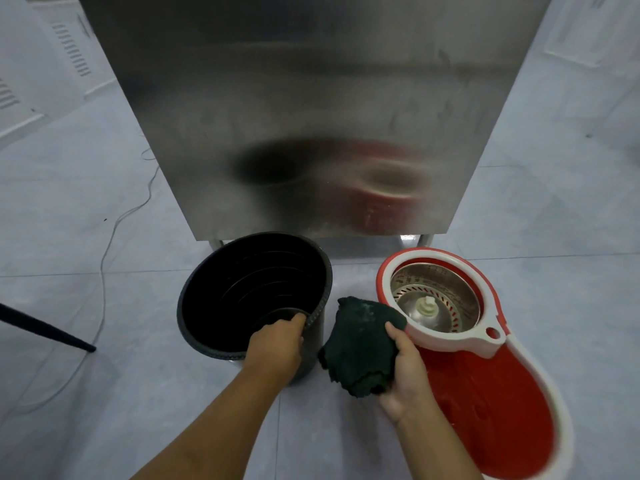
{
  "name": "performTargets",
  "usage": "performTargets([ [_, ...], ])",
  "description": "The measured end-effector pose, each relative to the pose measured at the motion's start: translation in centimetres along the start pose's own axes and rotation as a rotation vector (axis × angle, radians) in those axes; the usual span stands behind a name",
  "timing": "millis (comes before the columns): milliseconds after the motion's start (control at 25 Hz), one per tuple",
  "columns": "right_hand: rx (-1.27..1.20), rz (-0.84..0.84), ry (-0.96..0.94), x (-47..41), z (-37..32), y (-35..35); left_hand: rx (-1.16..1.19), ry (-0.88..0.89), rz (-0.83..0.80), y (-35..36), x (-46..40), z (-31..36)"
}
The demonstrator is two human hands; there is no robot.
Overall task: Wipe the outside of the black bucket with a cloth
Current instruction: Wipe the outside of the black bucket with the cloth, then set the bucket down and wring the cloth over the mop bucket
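Looking down from head height at a pale tiled floor [104,393], the view shows a person's two bare forearms reaching forward. The left hand [275,344] is closed over the near rim of the black bucket [254,296], fingers hooked inside and the palm against the outer wall, tipping the bucket so its empty ribbed interior faces the camera. The right hand [403,375] is closed around a bunched dark green cloth [360,348], held in the air just beside the bucket's right wall; whether the cloth touches the wall cannot be told.

The bucket stands on the floor left of centre, just in front of a tall brushed-steel cabinet [311,116] whose panel dimly reflects both buckets. To the right, near the cloth, sits a red and white spin-mop bucket [485,393] with a steel wringer basket [434,299]. A thin white cable [104,258] trails across the floor at left.

Judging by this, wiping seems to be only starting: the cloth is gripped and the bucket steadied, but nearly all the outside wall looks left to clean.

No brand names, labels or readable writing appear anywhere.
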State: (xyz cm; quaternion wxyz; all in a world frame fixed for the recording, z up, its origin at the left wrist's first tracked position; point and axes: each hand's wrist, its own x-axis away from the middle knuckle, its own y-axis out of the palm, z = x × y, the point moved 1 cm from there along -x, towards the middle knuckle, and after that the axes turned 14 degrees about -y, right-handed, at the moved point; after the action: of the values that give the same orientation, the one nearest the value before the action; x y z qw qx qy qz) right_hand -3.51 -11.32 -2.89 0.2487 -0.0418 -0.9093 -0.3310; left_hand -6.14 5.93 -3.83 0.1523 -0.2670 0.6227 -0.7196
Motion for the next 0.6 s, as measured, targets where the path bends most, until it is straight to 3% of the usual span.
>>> performTargets([
  [320, 0.025, -0.07, 0.029, -0.9, -0.4, -1.0, -0.062, -0.029, -0.007, 2.2, -0.8, -0.4],
  [600, 0.048, -0.091, 0.002, -1.1, -1.5, -1.3, -0.077, 0.047, 0.008, 3.3, -0.9, -0.2],
])
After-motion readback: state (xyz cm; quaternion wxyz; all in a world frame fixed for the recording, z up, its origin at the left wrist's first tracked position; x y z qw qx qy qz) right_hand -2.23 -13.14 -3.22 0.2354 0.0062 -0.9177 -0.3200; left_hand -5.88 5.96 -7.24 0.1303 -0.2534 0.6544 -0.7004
